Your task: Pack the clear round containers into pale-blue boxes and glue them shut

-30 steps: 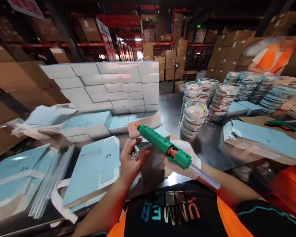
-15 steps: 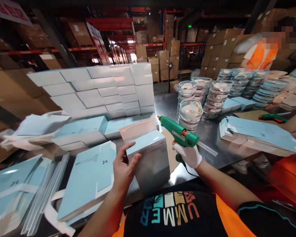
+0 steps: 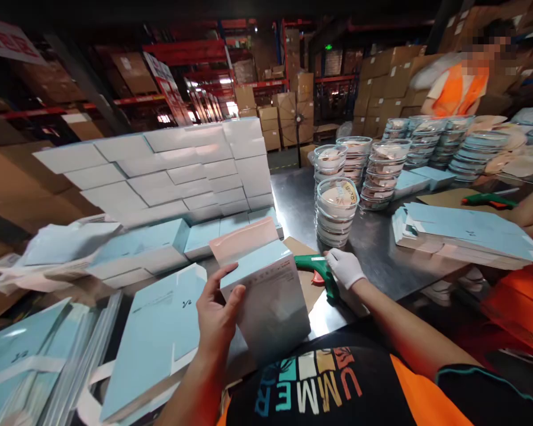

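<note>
My left hand point(image 3: 222, 302) grips a light-blue and white carton point(image 3: 270, 296) by its upper left edge, thumb on the near face and fingers behind. The carton stands tilted toward me, and a pinkish flap point(image 3: 244, 239) rises at its far side. In a white glove, my right hand point(image 3: 345, 267) is closed at the rear end of a green glue gun point(image 3: 308, 262) with a red trigger. The gun lies low over a brown cardboard piece point(image 3: 308, 287), right of the carton; its nozzle is hidden behind the carton.
A wall of stacked white cartons point(image 3: 173, 171) stands behind. Flat blue cartons point(image 3: 160, 325) lie left. Stacks of clear round containers point(image 3: 337, 207) stand on the metal table point(image 3: 288, 183). At right are more flat cartons point(image 3: 466, 234), another glue gun point(image 3: 488, 200) and a person's orange vest point(image 3: 462, 92).
My right hand has lowered the glue gun from above the table to the cardboard and turned it. My left hand still holds the carton. The view has shifted slightly.
</note>
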Tool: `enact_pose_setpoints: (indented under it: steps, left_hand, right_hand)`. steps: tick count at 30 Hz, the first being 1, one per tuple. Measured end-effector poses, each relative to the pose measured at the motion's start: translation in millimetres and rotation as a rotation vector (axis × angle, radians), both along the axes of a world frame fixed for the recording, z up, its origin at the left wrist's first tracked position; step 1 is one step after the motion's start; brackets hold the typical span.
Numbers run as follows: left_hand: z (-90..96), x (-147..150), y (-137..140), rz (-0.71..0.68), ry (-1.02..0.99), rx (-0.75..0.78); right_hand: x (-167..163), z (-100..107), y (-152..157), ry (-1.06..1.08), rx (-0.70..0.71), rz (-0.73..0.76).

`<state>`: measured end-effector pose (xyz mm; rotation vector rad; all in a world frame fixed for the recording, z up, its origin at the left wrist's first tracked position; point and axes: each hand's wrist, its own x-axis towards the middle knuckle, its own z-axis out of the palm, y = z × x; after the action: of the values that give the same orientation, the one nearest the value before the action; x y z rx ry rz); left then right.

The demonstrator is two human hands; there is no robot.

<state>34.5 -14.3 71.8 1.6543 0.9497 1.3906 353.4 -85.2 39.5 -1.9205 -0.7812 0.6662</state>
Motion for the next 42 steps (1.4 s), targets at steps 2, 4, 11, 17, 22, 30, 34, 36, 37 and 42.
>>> enact_pose_setpoints:
  steps: [2, 4, 11, 17, 22, 30, 34, 36, 37, 42]
  left_hand:
    - [-2.9, 3, 1, -0.045, 0.004, -0.004]
    - [-6.3, 6, 1, -0.091, 0.009, 0.042]
    - [-22.3, 16, 5, -0.118, -0.035, 0.308]
    - [-20.8, 29, 15, -0.281, -0.358, 0.449]
    - [-4.2, 22, 18, -0.471, -0.156, 0.535]
    - [0.3, 22, 20, -0.515, -0.183, 0.643]
    - [13.7, 6, 30, -0.547, -0.06, 0.674]
    - [28.2, -3, 36, -0.552, 0.182, 0.737]
    - [36.3, -6, 38, -0.525, 0.32, 0.817]
    - [66.9, -13, 37, -0.509, 0.585, 1.053]
  right_hand:
    - [-17, 18, -1, 0.041, 0.182, 0.134]
    - [-40, 36, 1, 0.101, 0.418, 0.359]
    - [-75, 54, 9, 0.126, 0.639, 0.6]
    - [-56, 35, -10, -0.101, 0.729, 0.663]
    - [-56, 45, -24, -0.27, 0.798, 0.812]
    - [-56, 55, -27, -0.32, 0.846, 0.873]
    - [-57, 50, -19, -0.395, 0.928, 0.867]
    - [-64, 48, -13, -0.527, 0.952, 0.846]
    - [-69, 48, -10, -0.608, 0.955, 0.853]
    - [-81, 63, -1, -0.798, 0.786, 1.047]
